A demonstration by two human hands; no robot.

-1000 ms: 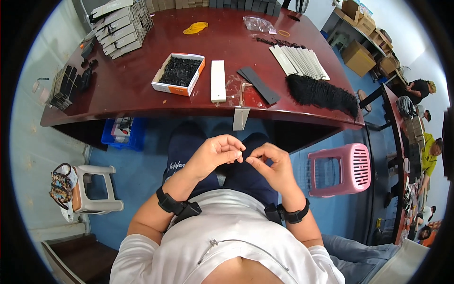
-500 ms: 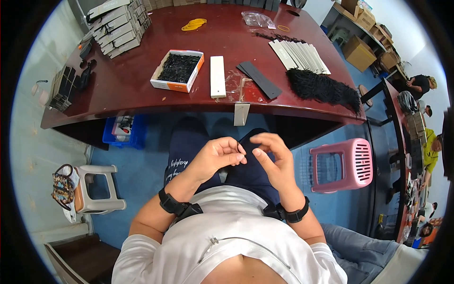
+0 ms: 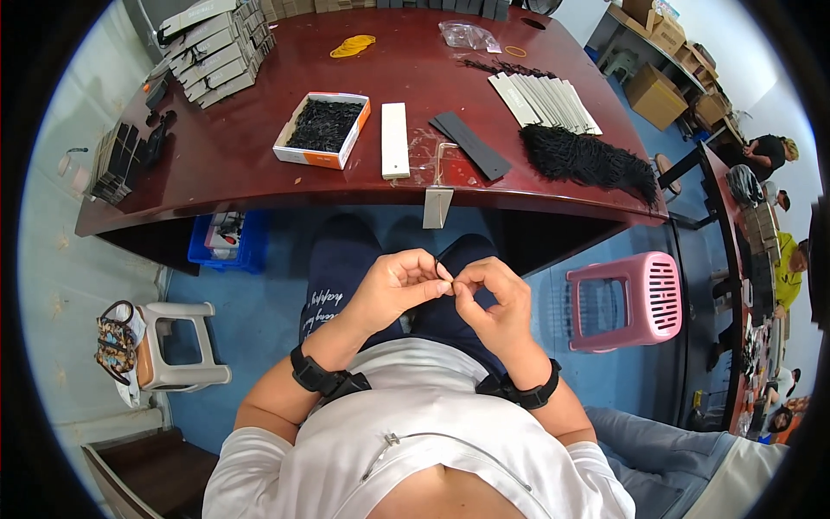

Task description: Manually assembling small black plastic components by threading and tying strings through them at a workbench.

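Over my lap, just off the table's front edge, both hands are brought together. My left hand (image 3: 399, 285) pinches a thin black cord (image 3: 438, 259), a short dark bit of which shows above the fingertips. My right hand (image 3: 497, 301) is closed in a thumb-and-finger pinch touching the left fingertips; what lies in that pinch is too small to make out. Straight ahead, a pale card tag (image 3: 437, 209) hangs over the table edge. Behind it lie a white card strip (image 3: 394, 138) and dark grey card strips (image 3: 474, 149).
On the dark red table (image 3: 259, 186) are an open box (image 3: 307, 157) of small black pieces, a black cord bundle (image 3: 592, 164), fanned pale strips (image 3: 546, 102) and yellow rubber bands (image 3: 353, 46). A pink stool (image 3: 661, 298) stands right, a grey stool (image 3: 194, 374) left.
My right hand has moved in to the left, its fingers closing from a spread pose into a pinch at the left fingertips. The left hand has hardly moved.
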